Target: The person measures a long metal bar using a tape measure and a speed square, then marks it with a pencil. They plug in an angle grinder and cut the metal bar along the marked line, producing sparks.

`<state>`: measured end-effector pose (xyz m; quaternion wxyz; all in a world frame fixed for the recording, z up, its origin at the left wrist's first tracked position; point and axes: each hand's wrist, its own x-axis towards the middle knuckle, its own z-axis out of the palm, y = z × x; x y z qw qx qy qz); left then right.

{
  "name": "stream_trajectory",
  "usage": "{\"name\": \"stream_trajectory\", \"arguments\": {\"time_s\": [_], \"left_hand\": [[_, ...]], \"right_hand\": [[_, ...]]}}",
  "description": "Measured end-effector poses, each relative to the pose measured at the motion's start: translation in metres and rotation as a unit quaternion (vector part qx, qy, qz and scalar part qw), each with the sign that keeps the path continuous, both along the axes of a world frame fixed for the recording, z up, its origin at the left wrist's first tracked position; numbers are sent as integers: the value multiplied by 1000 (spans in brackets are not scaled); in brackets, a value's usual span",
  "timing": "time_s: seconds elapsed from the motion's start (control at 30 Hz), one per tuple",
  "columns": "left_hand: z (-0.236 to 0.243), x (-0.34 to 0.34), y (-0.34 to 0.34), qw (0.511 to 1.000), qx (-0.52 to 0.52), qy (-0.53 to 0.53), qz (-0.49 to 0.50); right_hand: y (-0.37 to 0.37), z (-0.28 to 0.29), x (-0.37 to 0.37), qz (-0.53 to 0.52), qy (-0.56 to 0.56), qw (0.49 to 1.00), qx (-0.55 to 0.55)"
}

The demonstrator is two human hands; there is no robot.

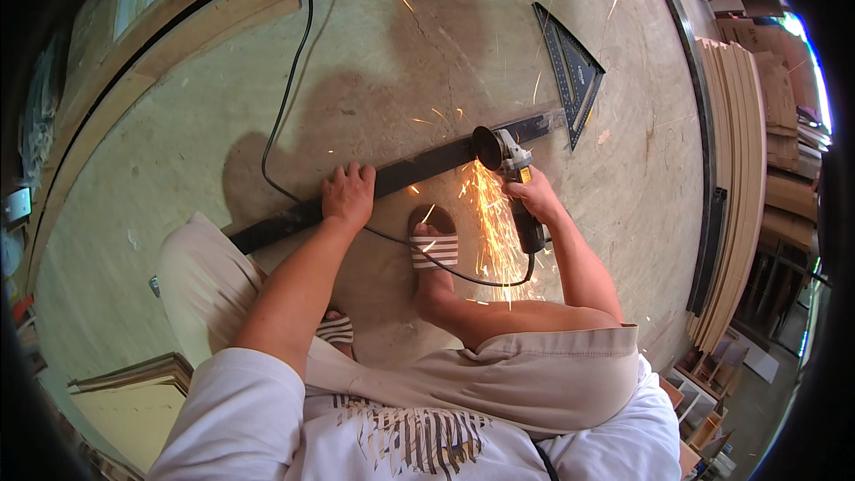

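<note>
I see the long dark metal bar (401,176) lying slantwise across a broad open concrete floor (178,125), with stacked wooden boards (744,169) along the right edge and a black triangular square (574,71) at the bar's far end. My left hand (347,196) presses flat, fingers spread, on the bar; my right hand (537,196) is wrapped around the angle grinder (512,180) (its disc bites the bar's edge). Sparks blur the cut itself, and the black cord (289,80) runs off the top.

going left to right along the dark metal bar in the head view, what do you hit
left hand pressing on the dark metal bar → sandalled foot just below the bar → angle grinder throwing sparks → right hand on the grinder → black speed square at the bar's far end
</note>
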<state>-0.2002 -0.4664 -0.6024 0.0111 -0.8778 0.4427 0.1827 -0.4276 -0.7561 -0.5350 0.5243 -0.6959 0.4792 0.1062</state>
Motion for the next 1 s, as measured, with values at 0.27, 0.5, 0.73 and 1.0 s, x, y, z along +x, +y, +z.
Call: {"name": "stream_trajectory", "arguments": {"time_s": [0.27,0.5,0.73,1.0], "left_hand": [[10,2,-1,1000,29,7,-1],[7,1,2,1000,25,12,2],[10,1,-3,999,30,13,3],[12,2,1,1000,29,2,2]], "right_hand": [[2,1,4,9,-15,1000,-4],[-4,-5,9,15,13,1000,-2],[-5,-12,-6,-4,-24,999,23],[0,1,8,34,-13,999,-20]]}}
